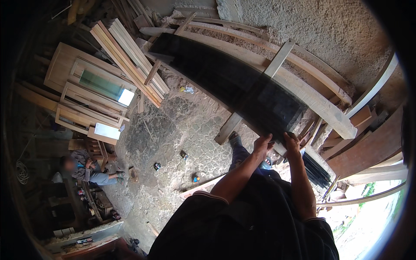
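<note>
A long, flat black panel (225,82) with a dull sheen runs from the upper left towards me. Wooden crosspieces pass across its line, and one pale strip (279,58) shows beyond its far long side. At the near end, my left hand (263,146) is closed on the panel's edge, thumb on top. A short way to the right, my right hand (291,141) closes on the same end near its corner. My fingers under the panel are hidden. Several dark slats (316,171) lie beside my right forearm.
Long curved planks (260,41) lie along the rough wall at the right. Stacked timber (128,63) and wooden frames (71,78) stand at the left. A person (86,167) sits low at the left. Small items, including a dark packet (184,155), are scattered over the cracked floor.
</note>
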Motion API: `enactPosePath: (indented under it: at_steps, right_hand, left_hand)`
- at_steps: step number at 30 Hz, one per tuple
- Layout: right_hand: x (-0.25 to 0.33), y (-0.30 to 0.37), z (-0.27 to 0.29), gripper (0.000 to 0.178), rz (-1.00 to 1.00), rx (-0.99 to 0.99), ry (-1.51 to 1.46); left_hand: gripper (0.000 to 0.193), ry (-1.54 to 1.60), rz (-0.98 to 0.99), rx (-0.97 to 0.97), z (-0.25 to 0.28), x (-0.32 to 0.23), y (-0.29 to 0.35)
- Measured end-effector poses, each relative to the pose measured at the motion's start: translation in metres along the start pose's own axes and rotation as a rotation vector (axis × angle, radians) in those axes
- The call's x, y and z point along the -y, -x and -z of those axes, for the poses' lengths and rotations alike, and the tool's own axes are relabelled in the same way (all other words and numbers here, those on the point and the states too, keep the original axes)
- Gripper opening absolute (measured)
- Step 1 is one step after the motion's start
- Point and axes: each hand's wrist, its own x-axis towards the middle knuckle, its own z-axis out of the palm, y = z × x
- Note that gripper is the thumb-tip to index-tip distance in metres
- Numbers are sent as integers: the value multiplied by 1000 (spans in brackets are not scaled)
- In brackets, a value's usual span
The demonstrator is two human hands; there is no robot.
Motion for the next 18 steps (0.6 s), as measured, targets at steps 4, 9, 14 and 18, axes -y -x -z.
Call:
enactPosePath:
  at_steps: [4, 9, 14, 18]
  right_hand:
    - [0, -1, 1, 30, -24, -34, 49]
    - [2, -2, 3, 31, -36, -21, 103]
    - [6, 3, -2, 31, -42, -39, 96]
    - [6, 3, -2, 31, -40, -59, 88]
  left_hand:
    - [27, 14, 4, 15, 0, 0, 0]
    - [27, 18, -2, 24, 1, 1, -2]
    - [28, 11, -4, 25, 3, 3, -4]
    - [29, -15, 31, 21, 1, 3, -3]
